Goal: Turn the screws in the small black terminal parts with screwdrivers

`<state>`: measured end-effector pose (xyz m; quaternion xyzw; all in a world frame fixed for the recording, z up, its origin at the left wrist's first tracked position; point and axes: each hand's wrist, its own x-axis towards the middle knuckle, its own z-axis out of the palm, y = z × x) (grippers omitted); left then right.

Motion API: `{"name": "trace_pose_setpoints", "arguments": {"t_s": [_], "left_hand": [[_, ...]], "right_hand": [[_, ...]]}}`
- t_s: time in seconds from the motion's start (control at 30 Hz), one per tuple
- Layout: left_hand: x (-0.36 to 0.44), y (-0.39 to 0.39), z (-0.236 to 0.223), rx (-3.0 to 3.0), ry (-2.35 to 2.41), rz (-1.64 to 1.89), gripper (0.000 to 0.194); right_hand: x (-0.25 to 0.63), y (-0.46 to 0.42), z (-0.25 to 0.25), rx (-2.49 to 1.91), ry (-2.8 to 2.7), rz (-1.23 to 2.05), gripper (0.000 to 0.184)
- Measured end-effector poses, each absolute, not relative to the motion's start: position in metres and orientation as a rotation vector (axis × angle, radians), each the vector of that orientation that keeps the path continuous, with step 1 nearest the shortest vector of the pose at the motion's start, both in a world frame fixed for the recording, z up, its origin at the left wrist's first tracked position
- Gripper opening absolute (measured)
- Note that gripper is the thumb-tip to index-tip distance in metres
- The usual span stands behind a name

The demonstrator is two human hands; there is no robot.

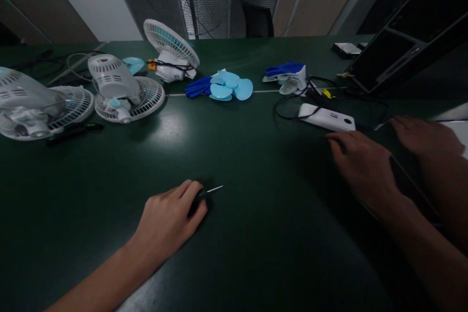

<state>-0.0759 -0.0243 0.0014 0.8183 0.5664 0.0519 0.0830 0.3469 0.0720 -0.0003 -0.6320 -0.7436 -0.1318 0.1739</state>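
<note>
My left hand rests on the dark green table, its fingers wrapped round the dark handle of a screwdriver. The thin metal shaft points right, apart from other things. Over at the right, my right hand has bent fingers, with the thumb close below them. Whatever these fingers hold, if anything, is hidden. Just beyond the fingertips lies a white oblong piece with a dark round spot and a black cord around it. A flat dark object with a pale edge lies partly hidden beside my right wrist.
Another person's hand rests at the right edge. White fan parts stand at left, near another fan head. Blue fan blades and blue-white gloves lie farther back. A black case stands at right.
</note>
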Motion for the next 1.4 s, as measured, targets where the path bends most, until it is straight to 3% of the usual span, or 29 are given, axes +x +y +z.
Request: {"name": "trace_pose_setpoints", "arguments": {"t_s": [0.43,1.4], "left_hand": [[-0.076,-0.024,0.001,2.432,1.697,0.144,0.025],[-0.074,-0.024,0.003,2.431,1.694,0.142,0.024]], "right_hand": [[0.367,0.083,-0.014,-1.795,-1.802,-0.39,0.029],[0.359,0.089,-0.016,-1.637,-1.96,-0.314,0.026]]}}
